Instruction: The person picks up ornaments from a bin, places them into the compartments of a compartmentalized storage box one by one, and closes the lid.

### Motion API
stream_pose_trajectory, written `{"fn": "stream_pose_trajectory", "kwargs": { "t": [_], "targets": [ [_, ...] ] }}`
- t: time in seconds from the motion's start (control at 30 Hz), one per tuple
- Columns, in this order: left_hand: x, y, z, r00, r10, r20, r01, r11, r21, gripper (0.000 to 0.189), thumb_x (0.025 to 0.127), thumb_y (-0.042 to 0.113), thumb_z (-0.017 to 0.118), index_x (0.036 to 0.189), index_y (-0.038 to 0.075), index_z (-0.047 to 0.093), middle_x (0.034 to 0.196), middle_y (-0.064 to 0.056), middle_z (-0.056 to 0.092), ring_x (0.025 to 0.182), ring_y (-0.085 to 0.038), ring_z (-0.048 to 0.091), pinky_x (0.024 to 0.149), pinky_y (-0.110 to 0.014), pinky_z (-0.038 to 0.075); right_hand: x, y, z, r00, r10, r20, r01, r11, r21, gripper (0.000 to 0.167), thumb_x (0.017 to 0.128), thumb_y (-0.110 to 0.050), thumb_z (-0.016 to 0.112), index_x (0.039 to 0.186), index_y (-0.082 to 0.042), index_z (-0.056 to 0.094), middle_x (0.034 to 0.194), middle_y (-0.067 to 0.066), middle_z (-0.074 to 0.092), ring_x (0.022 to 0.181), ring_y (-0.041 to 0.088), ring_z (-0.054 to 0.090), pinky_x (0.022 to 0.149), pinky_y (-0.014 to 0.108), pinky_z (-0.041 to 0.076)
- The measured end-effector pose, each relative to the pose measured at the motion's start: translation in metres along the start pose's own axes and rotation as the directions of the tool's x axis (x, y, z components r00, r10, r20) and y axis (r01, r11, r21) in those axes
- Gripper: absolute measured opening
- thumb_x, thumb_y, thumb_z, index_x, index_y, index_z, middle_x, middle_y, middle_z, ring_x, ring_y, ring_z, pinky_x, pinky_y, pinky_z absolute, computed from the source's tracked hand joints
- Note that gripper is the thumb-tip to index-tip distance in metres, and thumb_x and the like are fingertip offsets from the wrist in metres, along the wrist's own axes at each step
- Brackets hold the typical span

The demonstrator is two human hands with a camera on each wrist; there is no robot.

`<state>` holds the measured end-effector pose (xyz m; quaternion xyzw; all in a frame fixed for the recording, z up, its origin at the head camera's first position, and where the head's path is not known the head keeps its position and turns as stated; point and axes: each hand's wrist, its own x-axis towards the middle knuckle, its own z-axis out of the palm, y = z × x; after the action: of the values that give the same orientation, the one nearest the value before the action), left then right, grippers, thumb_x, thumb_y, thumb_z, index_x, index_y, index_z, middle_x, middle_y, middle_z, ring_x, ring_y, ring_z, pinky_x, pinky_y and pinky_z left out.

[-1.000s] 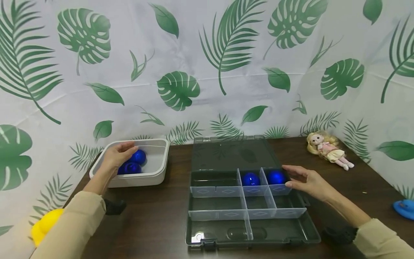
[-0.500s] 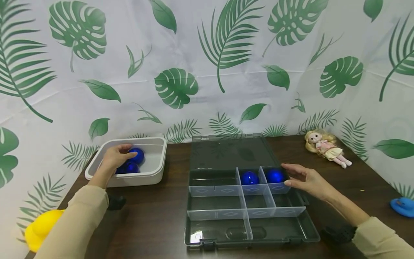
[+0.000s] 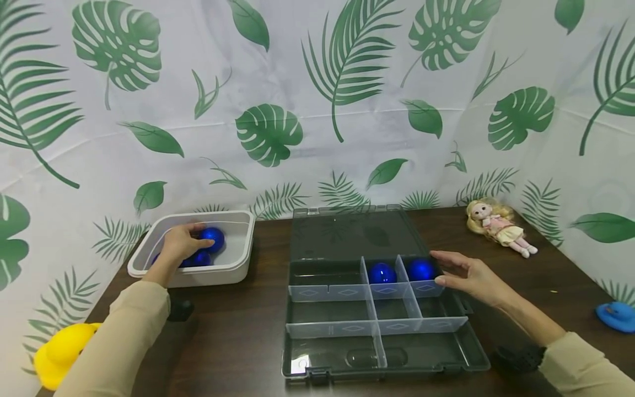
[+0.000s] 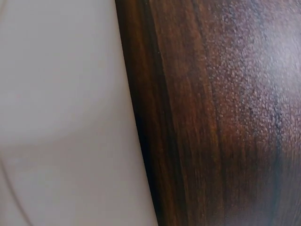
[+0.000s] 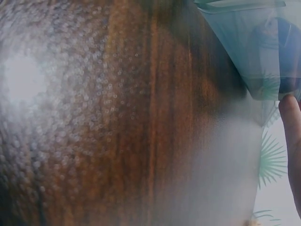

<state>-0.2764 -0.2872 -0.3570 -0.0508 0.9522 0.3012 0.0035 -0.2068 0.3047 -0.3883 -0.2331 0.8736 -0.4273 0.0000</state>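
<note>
L hand (image 3: pixel 179 243) is resting inside the white plastic bin (image 3: pixel 223 277), on the far L of the tbl. Its thumb is touching the shiny top blue ball (image 3: pixel 217 236) & its fingers are lying by that ball's upper-L edge; can't tell if it's actually pinching or just touching. The lower blue ball (image 3: pixel 200 258) is sitting in front, nearer the bin's front wall, partly hidden by the wrist; a blue sliver (image 3: pixel 156 257) is showing L of the wrist.

R hand (image 3: pixel 473 278) is holding its thumb & index apart, fairly straight, & touching the R side of the smoky clear compartment organizer (image 3: pixel 431 350). Right wrist view: one fingertip (image 5: pixel 290 110) is touching a lower corner, approx.; that view is blurring.

Organizer is lying open, its lid (image 3: pixel 354 234) extending toward the wall. Back row: middle blue ball (image 3: pixel 382 273) is sitting in the center comp., right blue ball (image 3: pixel 421 270) in the R one, next to the R hand. Clear dividers (image 3: pixel 327 330) are splitting the tray.

Blond doll (image 3: pixel 501 223) is lying back R, blue toy duck (image 3: pixel 617 317) is sitting at the R edge, yellow toy duck (image 3: pixel 58 355) is peeking out behind the L sleeve (image 3: pixel 119 336). Dark wood-grain tbl (image 3: pixel 238 331) is running under it all; leaf-print cloth (image 3: pixel 347 160) is hanging behind.
</note>
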Motion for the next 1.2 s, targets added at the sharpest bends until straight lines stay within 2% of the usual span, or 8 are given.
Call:
{"fn": "stream_pose_trajectory", "kwargs": {
  "t": [0.3, 0.53, 0.7, 0.83, 0.93, 1.0, 1.1, 1.2],
  "targets": [
    [-0.004, -0.002, 0.000, 1.000, -0.002, -0.002, 0.002, 1.000, 0.022, 0.060, 0.085, 0.028, 0.069, 0.131, -0.005, 0.049, 0.131, -0.034, 0.046, 0.121, -0.052, 0.038, 0.103, -0.059, 0.030, -0.001, 0.002, 0.003, 1.000, -0.019, 0.001, 0.019, 0.999, 0.048, 0.053, 0.087, -0.004, 0.065, 0.132, 0.013, 0.042, 0.132, 0.037, 0.043, 0.110, -0.018, 0.044, 0.087, 0.005, 0.040],
    [-0.009, 0.003, -0.004, 1.000, 0.017, -0.023, -0.017, 0.999, -0.032, 0.060, 0.088, 0.034, 0.065, 0.131, -0.005, 0.049, 0.128, -0.031, 0.051, 0.120, -0.048, 0.043, 0.102, -0.056, 0.033, 0.000, 0.002, 0.002, 1.000, -0.020, -0.002, 0.020, 0.999, 0.026, 0.052, 0.087, -0.005, 0.065, 0.132, 0.012, 0.043, 0.132, 0.036, 0.044, 0.110, -0.019, 0.043, 0.087, 0.005, 0.039],
    [-0.021, 0.024, -0.013, 0.997, 0.069, -0.045, -0.074, 0.989, -0.128, 0.065, 0.089, 0.040, 0.063, 0.132, -0.006, 0.048, 0.128, -0.029, 0.053, 0.119, -0.043, 0.048, 0.102, -0.052, 0.037, 0.001, 0.000, 0.000, 1.000, -0.016, -0.008, 0.016, 1.000, -0.001, 0.052, 0.087, -0.006, 0.065, 0.133, 0.010, 0.045, 0.132, 0.034, 0.046, 0.109, -0.019, 0.044, 0.087, 0.005, 0.039],
    [-0.033, 0.051, -0.015, 0.987, 0.160, -0.008, -0.157, 0.954, -0.255, 0.066, 0.090, 0.040, 0.062, 0.135, -0.005, 0.045, 0.131, -0.028, 0.051, 0.121, -0.041, 0.049, 0.101, -0.050, 0.040, 0.001, 0.000, -0.002, 1.000, -0.007, -0.011, 0.007, 1.000, -0.022, 0.053, 0.087, -0.008, 0.066, 0.133, 0.008, 0.045, 0.132, 0.033, 0.047, 0.108, -0.019, 0.043, 0.086, 0.004, 0.039],
    [-0.043, 0.075, -0.010, 0.969, 0.234, 0.073, -0.189, 0.904, -0.383, 0.063, 0.090, 0.037, 0.063, 0.137, -0.001, 0.044, 0.132, -0.026, 0.051, 0.121, -0.039, 0.049, 0.103, -0.050, 0.039, 0.000, 0.000, -0.002, 1.000, -0.001, -0.011, 0.001, 1.000, -0.019, 0.053, 0.087, -0.008, 0.066, 0.133, 0.009, 0.045, 0.132, 0.033, 0.046, 0.108, -0.020, 0.043, 0.086, 0.004, 0.039],
    [-0.048, 0.088, -0.002, 0.949, 0.282, 0.139, -0.192, 0.869, -0.456, 0.061, 0.090, 0.034, 0.064, 0.136, 0.000, 0.045, 0.132, -0.024, 0.052, 0.121, -0.037, 0.050, 0.104, -0.050, 0.038, -0.001, 0.000, -0.001, 1.000, 0.003, -0.013, -0.003, 1.000, -0.018, 0.053, 0.087, -0.008, 0.066, 0.133, 0.009, 0.044, 0.132, 0.033, 0.046, 0.108, -0.020, 0.042, 0.086, 0.004, 0.039],
    [-0.053, 0.103, 0.013, 0.906, 0.345, 0.244, -0.167, 0.823, -0.543, 0.059, 0.090, 0.032, 0.064, 0.136, 0.002, 0.046, 0.131, -0.022, 0.053, 0.118, -0.032, 0.052, 0.103, -0.046, 0.040, -0.001, 0.001, 0.000, 1.000, 0.007, -0.017, -0.007, 1.000, -0.023, 0.053, 0.087, -0.009, 0.066, 0.133, 0.009, 0.045, 0.133, 0.033, 0.046, 0.108, -0.021, 0.042, 0.086, 0.004, 0.039],
    [-0.055, 0.112, 0.029, 0.861, 0.387, 0.329, -0.111, 0.776, -0.621, 0.057, 0.089, 0.030, 0.066, 0.134, 0.001, 0.047, 0.130, -0.020, 0.053, 0.114, -0.027, 0.056, 0.100, -0.041, 0.043, 0.000, 0.002, 0.001, 1.000, 0.008, -0.019, -0.009, 0.999, -0.032, 0.053, 0.087, -0.010, 0.066, 0.133, 0.008, 0.045, 0.133, 0.032, 0.047, 0.107, -0.021, 0.041, 0.086, 0.004, 0.038]
  ]
}}
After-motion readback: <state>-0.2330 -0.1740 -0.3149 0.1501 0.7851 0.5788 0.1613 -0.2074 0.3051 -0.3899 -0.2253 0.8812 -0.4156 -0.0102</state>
